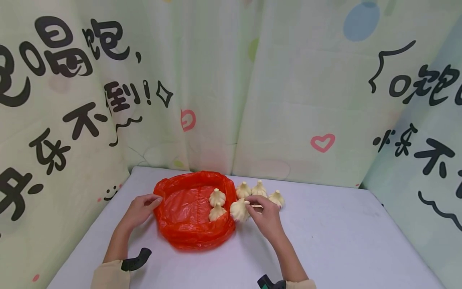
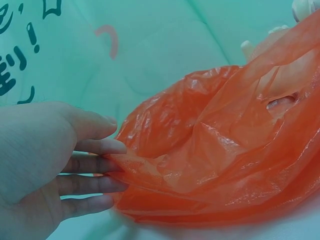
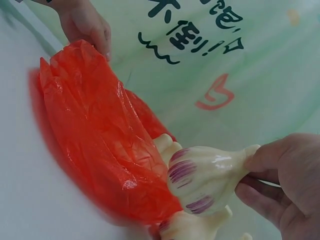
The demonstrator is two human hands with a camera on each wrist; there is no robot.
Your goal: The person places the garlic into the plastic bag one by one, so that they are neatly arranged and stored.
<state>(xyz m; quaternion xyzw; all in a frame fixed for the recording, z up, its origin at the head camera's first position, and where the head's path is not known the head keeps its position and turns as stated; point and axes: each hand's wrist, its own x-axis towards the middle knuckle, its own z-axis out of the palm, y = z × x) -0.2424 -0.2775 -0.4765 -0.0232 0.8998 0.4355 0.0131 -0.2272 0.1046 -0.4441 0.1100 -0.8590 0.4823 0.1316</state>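
A red plastic bag (image 1: pixel 180 204) lies spread with its mouth open, and two garlic bulbs (image 1: pixel 217 198) sit inside at its right. My left hand (image 1: pixel 145 208) touches the bag's left rim with nearly straight fingers (image 2: pixel 92 184). Between thumb and fingers, my right hand (image 1: pixel 265 214) pinches a garlic bulb (image 3: pixel 207 177) by its stem, just beside the bag's right rim. That bulb is pale with purple streaks. Behind the right hand stand several more garlic bulbs (image 1: pixel 259 188) on the table.
A white-covered table (image 1: pixel 343 237) carries everything. Printed curtains (image 1: pixel 288 100) with black lettering enclose its back and sides. Black wrist straps (image 1: pixel 136 260) sit at the sleeve ends.
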